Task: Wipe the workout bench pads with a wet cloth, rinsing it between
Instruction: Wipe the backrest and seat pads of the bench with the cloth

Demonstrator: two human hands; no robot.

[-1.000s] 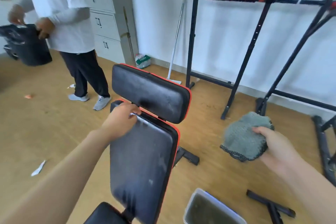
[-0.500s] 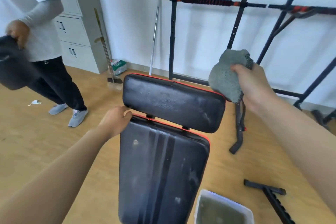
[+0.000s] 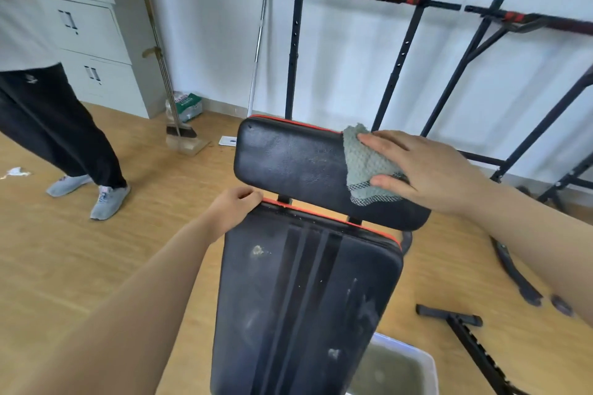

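The workout bench has a black head pad (image 3: 288, 160) with red piping and, below it, a long black back pad (image 3: 305, 305) with pale dirt spots. My right hand (image 3: 426, 170) presses a grey-green wet cloth (image 3: 364, 160) flat against the right end of the head pad, fingers straight. My left hand (image 3: 236, 204) grips the upper left corner of the back pad, fingers curled over its edge. A white tub of murky water (image 3: 401, 369) sits on the floor at the bench's lower right.
Another person's legs and grey shoes (image 3: 106, 199) stand at the left. Black pull-up racks (image 3: 401, 51) line the back wall. A broom with dustpan (image 3: 179, 131) and grey cabinets (image 3: 90, 42) stand at the back left. Black frame parts (image 3: 465, 330) lie on the floor right.
My right hand came down from mid-air and laid the cloth on the right end of the head pad. My left hand stayed on the back pad's corner. The view shifted right.
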